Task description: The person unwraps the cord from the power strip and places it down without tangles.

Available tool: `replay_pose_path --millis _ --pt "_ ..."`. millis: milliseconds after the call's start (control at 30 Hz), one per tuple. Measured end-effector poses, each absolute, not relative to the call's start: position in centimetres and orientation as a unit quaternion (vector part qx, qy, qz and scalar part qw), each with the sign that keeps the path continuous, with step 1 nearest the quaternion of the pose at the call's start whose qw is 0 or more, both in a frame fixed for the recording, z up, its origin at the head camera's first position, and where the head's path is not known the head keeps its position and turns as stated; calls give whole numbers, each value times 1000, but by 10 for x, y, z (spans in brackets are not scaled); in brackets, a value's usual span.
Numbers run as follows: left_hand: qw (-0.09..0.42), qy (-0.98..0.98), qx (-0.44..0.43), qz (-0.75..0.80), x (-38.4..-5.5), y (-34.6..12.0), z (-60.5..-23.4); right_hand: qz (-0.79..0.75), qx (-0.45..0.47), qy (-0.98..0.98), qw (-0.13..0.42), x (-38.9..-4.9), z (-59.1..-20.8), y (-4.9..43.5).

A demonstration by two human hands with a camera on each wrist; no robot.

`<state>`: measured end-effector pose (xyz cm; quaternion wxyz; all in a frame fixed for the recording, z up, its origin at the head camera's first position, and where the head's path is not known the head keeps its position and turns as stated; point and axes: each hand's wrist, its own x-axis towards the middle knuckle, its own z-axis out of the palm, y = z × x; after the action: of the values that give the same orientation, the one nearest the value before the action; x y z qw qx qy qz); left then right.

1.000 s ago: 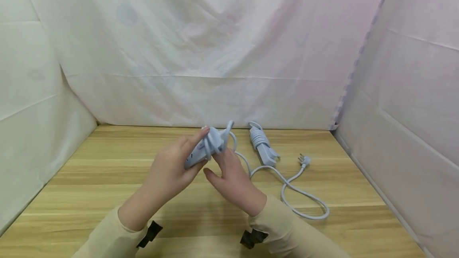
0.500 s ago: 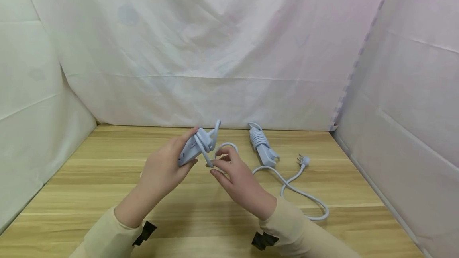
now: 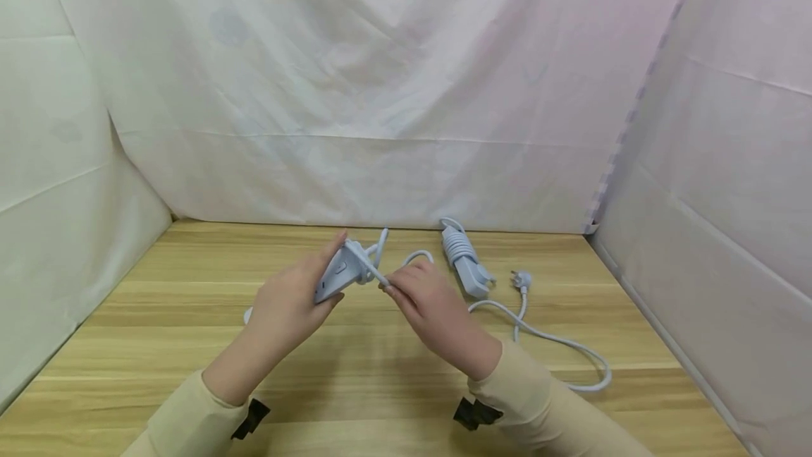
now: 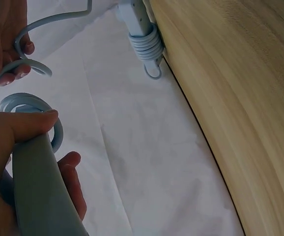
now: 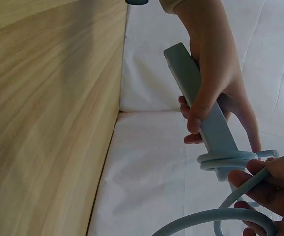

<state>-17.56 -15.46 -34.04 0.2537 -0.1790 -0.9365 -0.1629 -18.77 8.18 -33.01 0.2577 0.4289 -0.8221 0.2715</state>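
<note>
My left hand (image 3: 285, 309) grips a pale blue power strip (image 3: 336, 275), held tilted above the table. Turns of the strip's cord (image 5: 225, 160) wrap round its far end, and a loop sticks up there. Between thumb and fingers, my right hand (image 3: 438, 309) pinches the cord just right of the strip, drawn fairly straight from the wraps. Seen from the right wrist, the left thumb lies along the strip's long side. Beyond the right hand the loose cord runs across the table to a three-pin plug (image 3: 521, 279).
A second power strip (image 3: 472, 277), its cord coiled tightly round it, lies at the back right of the wooden table (image 3: 190, 344). White cloth (image 3: 380, 90) hangs behind the table and along both sides. A loose cord bend (image 3: 599, 376) lies right of the right forearm.
My right hand has shifted right and now pinches the cord coming off the wraps. The left hand has moved slightly left with the strip. On the table, the plug has slid left.
</note>
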Motion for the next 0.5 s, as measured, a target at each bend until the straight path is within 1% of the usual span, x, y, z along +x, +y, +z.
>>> replay_pose_path --millis 133,233,500 --pt "243 -942 -181 -144 -174 -155 -341 270 424 -818 278 -192 -326 83" --pt "251 -939 -193 -133 -173 -157 -343 265 416 -820 291 -194 -323 85" --pt "311 -911 -254 -88 -171 -162 -350 269 390 -838 271 -199 -315 90"
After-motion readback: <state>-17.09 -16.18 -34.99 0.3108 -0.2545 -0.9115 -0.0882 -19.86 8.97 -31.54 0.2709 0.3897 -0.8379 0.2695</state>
